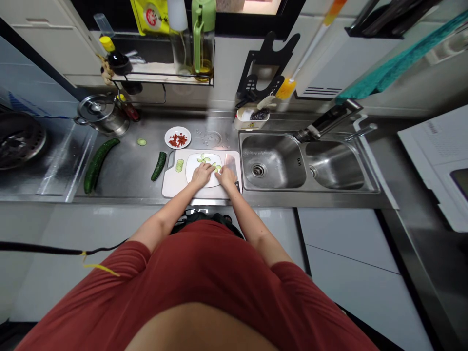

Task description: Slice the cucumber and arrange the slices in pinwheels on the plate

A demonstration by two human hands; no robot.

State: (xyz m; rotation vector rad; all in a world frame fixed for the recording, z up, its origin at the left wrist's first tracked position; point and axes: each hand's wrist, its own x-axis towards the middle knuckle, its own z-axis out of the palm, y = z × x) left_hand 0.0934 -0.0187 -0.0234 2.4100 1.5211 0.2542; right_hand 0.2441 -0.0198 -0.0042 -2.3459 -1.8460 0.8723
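Note:
A white plate (190,170) lies on the pale cutting board (169,187). Thin green cucumber slices (204,158) rest near the plate's upper edge, and more lie at its right side between my hands. Over the middle of the plate is my left hand (202,174), its fingertips close together at the slices. My right hand (226,177) is at the plate's right edge, fingers pinched on a cucumber slice. A knife (231,162) lies on the board's right side, partly hidden by my right hand. A short stack of slices (179,165) sits on the board's left.
Left of the board are a cucumber piece (158,166), a long cucumber (98,163) and a steel pot (102,114). A plate of red pieces (177,138) stands behind the board. A double sink (274,161) adjoins on the right, with a holder (252,119) behind.

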